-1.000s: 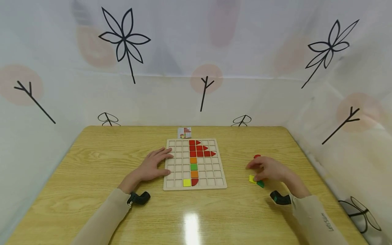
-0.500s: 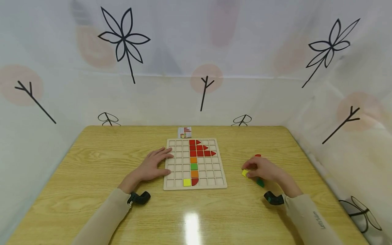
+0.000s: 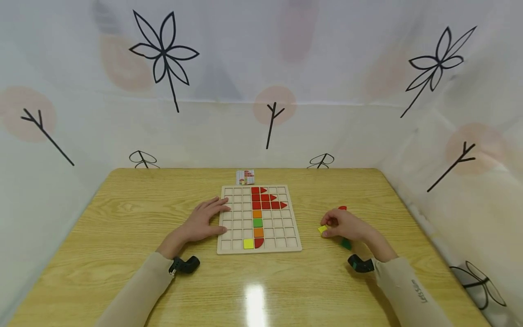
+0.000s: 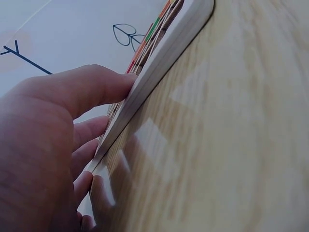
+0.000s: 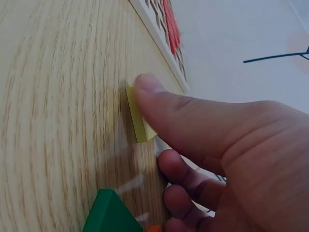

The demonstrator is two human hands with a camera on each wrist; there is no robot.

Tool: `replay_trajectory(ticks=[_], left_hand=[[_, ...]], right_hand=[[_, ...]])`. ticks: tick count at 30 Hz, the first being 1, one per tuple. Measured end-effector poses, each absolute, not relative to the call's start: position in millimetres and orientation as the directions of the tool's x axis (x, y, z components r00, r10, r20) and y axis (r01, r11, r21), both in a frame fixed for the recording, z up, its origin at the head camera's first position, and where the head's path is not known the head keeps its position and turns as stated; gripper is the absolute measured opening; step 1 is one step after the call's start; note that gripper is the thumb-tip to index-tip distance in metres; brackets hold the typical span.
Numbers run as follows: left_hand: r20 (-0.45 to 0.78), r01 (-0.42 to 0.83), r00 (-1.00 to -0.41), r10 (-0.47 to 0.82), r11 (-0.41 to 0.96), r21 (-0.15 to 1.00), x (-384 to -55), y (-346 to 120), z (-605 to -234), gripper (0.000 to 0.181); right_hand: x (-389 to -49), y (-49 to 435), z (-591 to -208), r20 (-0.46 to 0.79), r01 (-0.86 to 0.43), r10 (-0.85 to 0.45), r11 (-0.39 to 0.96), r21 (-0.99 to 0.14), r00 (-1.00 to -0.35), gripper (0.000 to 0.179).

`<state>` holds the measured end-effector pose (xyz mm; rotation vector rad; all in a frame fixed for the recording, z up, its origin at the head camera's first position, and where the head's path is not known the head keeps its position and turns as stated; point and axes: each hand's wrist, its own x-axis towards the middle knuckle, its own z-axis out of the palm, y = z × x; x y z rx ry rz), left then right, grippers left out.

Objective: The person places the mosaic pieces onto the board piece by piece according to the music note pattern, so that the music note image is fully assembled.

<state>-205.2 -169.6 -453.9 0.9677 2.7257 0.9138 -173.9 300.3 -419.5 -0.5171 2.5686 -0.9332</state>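
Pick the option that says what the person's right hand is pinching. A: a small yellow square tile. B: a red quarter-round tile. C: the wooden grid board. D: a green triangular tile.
A: the right hand pinches the small yellow square tile between thumb and fingers, just above the wooden table, while the green triangular tile lies loose beside it.

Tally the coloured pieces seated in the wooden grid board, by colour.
Red pieces: 10
Orange pieces: 2
Green piece: 1
Yellow piece: 1
Total: 14
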Motion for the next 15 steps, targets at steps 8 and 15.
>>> replay_trajectory(ticks=[8,15], left_hand=[[0.090,0.536,-0.793,0.603,0.618,0.575,-206.0,-170.3,-455.9,0.060],[0.091,0.535,-0.793,0.603,0.618,0.576,-206.3,-170.0,-456.6,0.059]], right_hand=[[-173.5,301.1,-420.9,-0.226,-0.181,-0.444,0.703,-0.688,-0.867,0.024],[-171.5,300.6,-419.7,-0.210,-0.182,-0.444,0.688,-0.702,-0.871,0.024]])
